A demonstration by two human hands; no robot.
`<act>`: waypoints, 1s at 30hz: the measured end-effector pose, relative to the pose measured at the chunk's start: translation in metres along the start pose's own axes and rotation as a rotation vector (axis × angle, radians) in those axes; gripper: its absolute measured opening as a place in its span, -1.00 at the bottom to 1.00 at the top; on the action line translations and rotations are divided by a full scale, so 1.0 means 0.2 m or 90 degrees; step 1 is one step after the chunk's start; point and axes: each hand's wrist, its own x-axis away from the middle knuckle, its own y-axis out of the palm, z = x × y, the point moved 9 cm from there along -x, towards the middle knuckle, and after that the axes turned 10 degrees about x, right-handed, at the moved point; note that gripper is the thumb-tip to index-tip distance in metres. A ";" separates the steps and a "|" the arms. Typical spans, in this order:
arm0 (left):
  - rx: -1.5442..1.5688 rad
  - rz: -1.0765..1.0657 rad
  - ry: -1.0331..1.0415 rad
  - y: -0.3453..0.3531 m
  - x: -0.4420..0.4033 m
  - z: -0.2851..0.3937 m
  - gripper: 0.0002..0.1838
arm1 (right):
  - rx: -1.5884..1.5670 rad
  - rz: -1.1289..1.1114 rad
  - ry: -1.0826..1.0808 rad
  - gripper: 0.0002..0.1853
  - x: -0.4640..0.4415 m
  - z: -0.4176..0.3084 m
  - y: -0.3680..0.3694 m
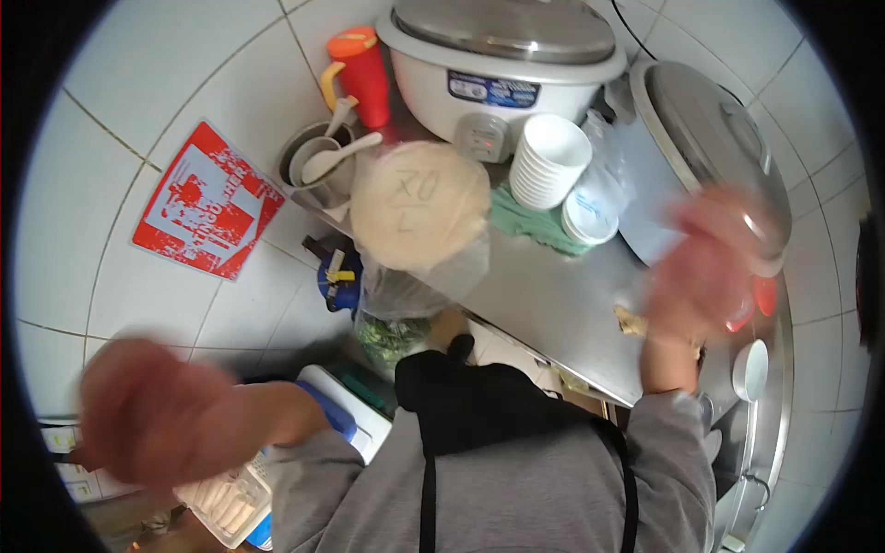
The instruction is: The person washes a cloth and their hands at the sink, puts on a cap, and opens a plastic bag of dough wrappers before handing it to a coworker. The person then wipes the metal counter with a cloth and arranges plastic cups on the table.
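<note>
My left hand (152,410) is raised at the lower left, smeared by motion, its fingers not distinguishable. Below it sits a white basket (224,505) with pale elongated items inside. On the other side, my right hand (705,267) is also blurred, over the right part of the steel counter (553,309). Behind that hand stands a big lidded cooker (714,120), and a small tan scrap (631,321) lies to its left. I can make out no object in either hand. A round, pale, bagged stack (419,205) with handwriting rests on the counter's left end.
A large rice cooker (498,88) stands at the back, with stacked white cups (546,166) on a green cloth (530,221) before it. Left are a red tumbler (361,83) and metal pots (323,175) with spoons. A ladle (751,370) lies at the right edge. A bag of greens (392,341) hangs below.
</note>
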 end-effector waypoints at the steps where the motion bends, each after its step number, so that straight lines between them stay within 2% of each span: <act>1: -0.050 -0.081 -0.151 0.11 0.15 -0.15 -0.67 | -0.029 -0.116 0.118 -0.85 0.15 0.16 0.30; 2: -0.048 -0.123 -0.360 0.22 0.38 -0.31 -0.88 | -0.033 -0.227 0.215 -0.88 0.39 0.32 0.62; 3: 0.058 -0.225 -0.561 0.36 0.63 -0.47 -0.87 | 0.036 -0.398 0.298 -0.87 0.59 0.43 0.86; 4: 0.059 -0.320 -0.746 0.48 0.93 -0.58 -0.88 | 0.142 -0.457 0.289 -0.74 0.77 0.53 1.03; 6: 0.041 -0.471 -0.677 0.61 1.33 -0.65 -0.79 | 0.300 -0.639 0.375 -0.67 1.11 0.73 1.27; 8: -0.018 -0.572 -0.669 0.66 1.62 -0.68 -0.75 | 0.347 -0.723 0.404 -0.65 1.26 0.77 1.37; 9: -0.023 -0.584 -0.633 0.69 1.61 -0.67 -0.73 | 0.369 -0.767 0.423 -0.63 1.33 0.78 1.41; 11: -0.029 -0.613 -0.575 0.71 1.63 -0.61 -0.69 | 0.374 -0.758 0.472 -0.65 1.42 0.81 1.45; 12: -0.001 -0.621 -0.594 0.71 1.67 -0.59 -0.65 | 0.377 -0.755 0.497 -0.66 1.45 0.82 1.45; 15: 0.040 -0.663 -0.618 0.65 1.73 -0.47 -0.63 | 0.337 -0.699 0.576 -0.75 1.49 0.86 1.39; 18: 0.007 -0.629 -0.572 0.57 1.71 -0.32 -0.65 | 0.218 -0.522 0.697 -0.79 1.46 0.86 1.27; 21: -0.037 -0.574 -0.562 0.53 1.74 -0.32 -0.69 | -0.065 -0.284 0.864 -0.81 1.52 0.85 1.19; 23: -0.012 -0.586 -0.552 0.52 1.78 -0.33 -0.71 | -0.265 -0.136 0.976 -0.82 1.52 0.77 1.09; 27: 0.032 -0.575 -0.498 0.55 1.71 -0.29 -0.71 | -0.544 0.136 1.084 -0.83 1.56 0.66 0.94; 28: 0.037 -0.588 -0.494 0.55 1.71 -0.28 -0.71 | -0.630 0.184 1.094 -0.78 1.59 0.62 0.93; 30: 0.042 -0.616 -0.489 0.54 1.74 -0.25 -0.71 | -0.521 0.171 1.187 -0.73 1.70 0.60 0.93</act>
